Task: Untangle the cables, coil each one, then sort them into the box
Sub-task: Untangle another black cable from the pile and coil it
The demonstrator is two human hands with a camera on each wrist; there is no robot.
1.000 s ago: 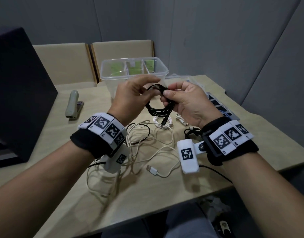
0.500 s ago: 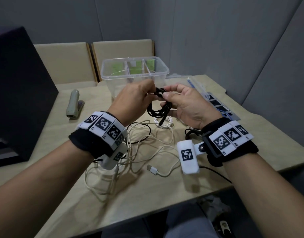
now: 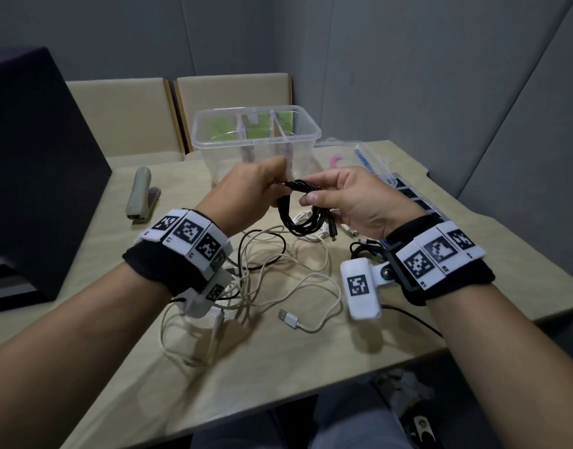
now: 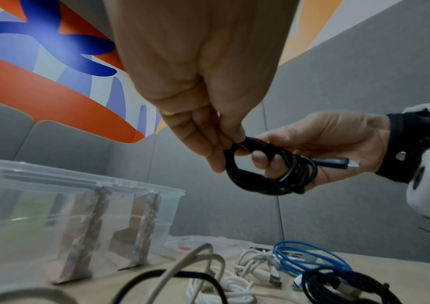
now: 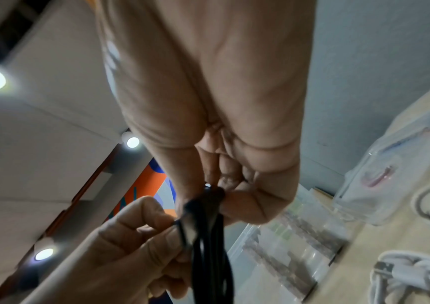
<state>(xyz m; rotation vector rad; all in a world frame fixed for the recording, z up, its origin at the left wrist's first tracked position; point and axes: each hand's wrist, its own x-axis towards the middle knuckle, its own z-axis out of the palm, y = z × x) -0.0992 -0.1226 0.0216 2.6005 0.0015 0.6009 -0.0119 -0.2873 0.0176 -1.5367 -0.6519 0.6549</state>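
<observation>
Above table centre, held up between both hands: black USB cable (image 3: 298, 215), bundled in several loops, one plug dangling free. Left hand (image 3: 246, 192) pinches the coil's top strands; right hand (image 3: 353, 202) curls round the loops from the other side. Versus a second ago: coil raised closer to the clear box (image 3: 256, 137), right thumb lifted off the bundle, left fingers closed tighter on top. Likely reads as coil done, drop into a compartment next. Box: three compartments, no cable visible inside yet. Count on the table (image 3: 408, 319): one loose cream tangle (image 3: 262, 277), at least one white coil (image 4: 255, 265), one blue cable (image 4: 310, 259), one more black cable (image 4: 343, 288). Stapler (image 3: 140, 197) far left, well apart.
</observation>
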